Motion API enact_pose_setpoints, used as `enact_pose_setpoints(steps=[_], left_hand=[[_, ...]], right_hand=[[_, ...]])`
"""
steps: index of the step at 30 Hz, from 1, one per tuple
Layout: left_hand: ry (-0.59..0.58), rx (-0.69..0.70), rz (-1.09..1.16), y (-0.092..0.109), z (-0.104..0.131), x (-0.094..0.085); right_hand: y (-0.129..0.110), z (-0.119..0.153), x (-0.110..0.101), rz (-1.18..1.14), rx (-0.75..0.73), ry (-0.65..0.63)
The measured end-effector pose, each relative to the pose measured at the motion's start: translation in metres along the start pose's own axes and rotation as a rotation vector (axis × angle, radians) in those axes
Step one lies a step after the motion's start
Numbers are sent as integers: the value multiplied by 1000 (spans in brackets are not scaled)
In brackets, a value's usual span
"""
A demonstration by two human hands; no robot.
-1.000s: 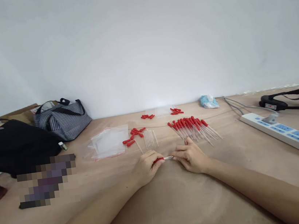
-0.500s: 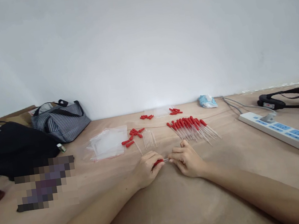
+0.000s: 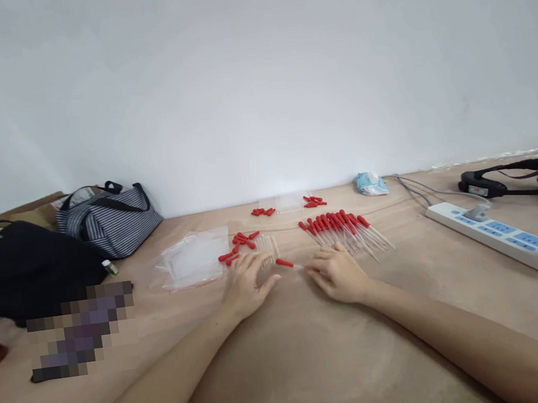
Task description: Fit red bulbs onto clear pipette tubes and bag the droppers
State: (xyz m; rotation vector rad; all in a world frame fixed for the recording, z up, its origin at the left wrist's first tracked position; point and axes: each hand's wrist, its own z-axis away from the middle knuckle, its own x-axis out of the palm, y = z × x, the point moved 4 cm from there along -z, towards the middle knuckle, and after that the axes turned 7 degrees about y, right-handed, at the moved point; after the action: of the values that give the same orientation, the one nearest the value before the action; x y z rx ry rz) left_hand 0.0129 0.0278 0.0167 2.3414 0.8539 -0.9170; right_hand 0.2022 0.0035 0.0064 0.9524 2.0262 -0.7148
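My right hand (image 3: pixel 338 273) is closed on the clear tube of a dropper, whose red bulb (image 3: pixel 284 263) points left, free of my left hand. My left hand (image 3: pixel 248 285) is open, fingers apart, just in front of loose red bulbs (image 3: pixel 244 240) and a row of thin clear tubes (image 3: pixel 267 244). Beyond my right hand lies a fanned pile of droppers with red bulbs (image 3: pixel 335 220). Clear plastic bags (image 3: pixel 194 257) lie left of the loose bulbs.
More red bulbs (image 3: pixel 263 212) and tubes lie near the wall. A blue packet (image 3: pixel 371 183), a power strip (image 3: pixel 496 234) and a black headset (image 3: pixel 485 183) are at right. At left are a striped bag (image 3: pixel 113 219), a black bag (image 3: pixel 30 266) and a small bottle (image 3: pixel 110 267).
My left hand has let go of the red bulb, opened, and moved left and away from me. The dropper has shifted slightly farther away in my right hand.
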Motion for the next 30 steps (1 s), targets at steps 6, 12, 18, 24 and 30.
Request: enact_pose_setpoints(steps=[6,12,18,24,30], left_hand=[[128,-416,-275,-53,0,-14],[37,-477,-395,-68,4,-15],[-39,-443,-454,-70,3,-12],[-44,-418,-456,-69,1,-9],[5,-426,-437,-65,1,-11]], right_hand=[[33,-21,13,142,378,91],[36,-41,32,297,406,38],[35,-41,32,325,374,60],[9,-45,30,275,276,85],[-52,-60,52,56,243,13]])
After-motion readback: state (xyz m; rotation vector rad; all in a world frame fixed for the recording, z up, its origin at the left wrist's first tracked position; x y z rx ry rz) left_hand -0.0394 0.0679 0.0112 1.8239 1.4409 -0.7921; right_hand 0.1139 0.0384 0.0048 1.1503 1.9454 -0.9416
